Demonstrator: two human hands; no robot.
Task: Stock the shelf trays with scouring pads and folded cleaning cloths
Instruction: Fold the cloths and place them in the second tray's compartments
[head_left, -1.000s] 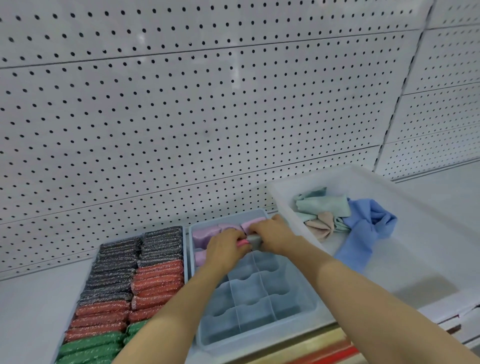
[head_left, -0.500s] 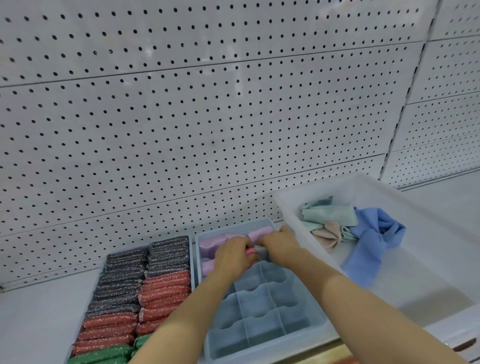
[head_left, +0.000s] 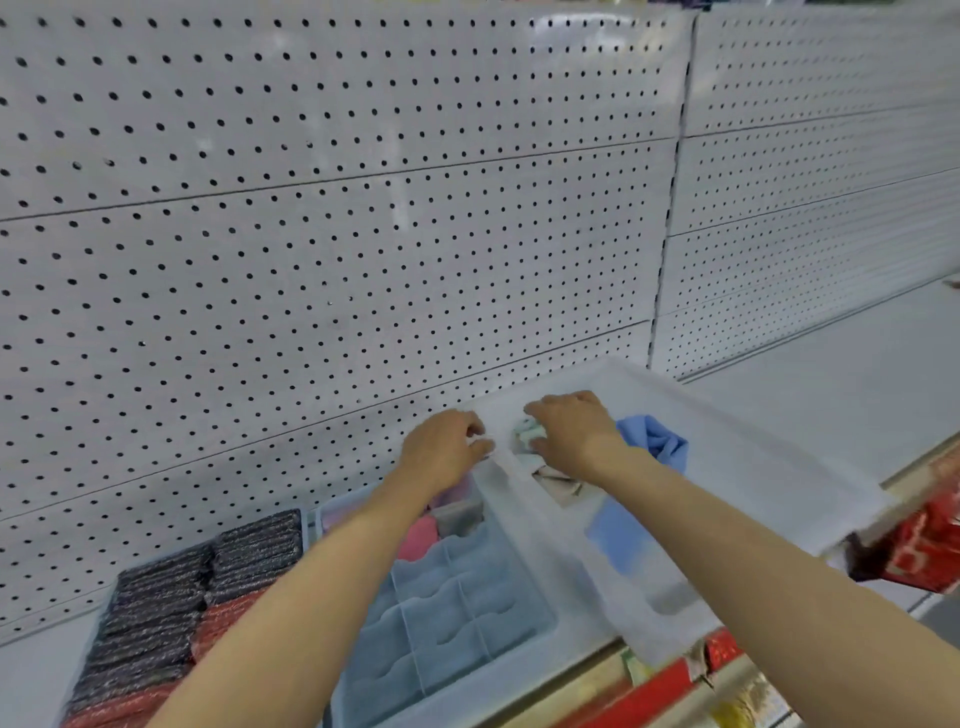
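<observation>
Cloths: head view, both hands have left the divided tray (head_left: 467, 623) for the clear bin (head_left: 753, 467); right hand (head_left: 574, 434) grasps a green cloth (head_left: 527, 434), left hand (head_left: 447, 449) curled, hold unclear; pink cloth (head_left: 418, 538) seated, next one coming, most cells empty

We see two bare forearms reaching in from the bottom edge, with no sleeves on the parts in view. Our left hand (head_left: 445, 451) and right hand (head_left: 574, 432) show no gloves, rings or watch.
</observation>
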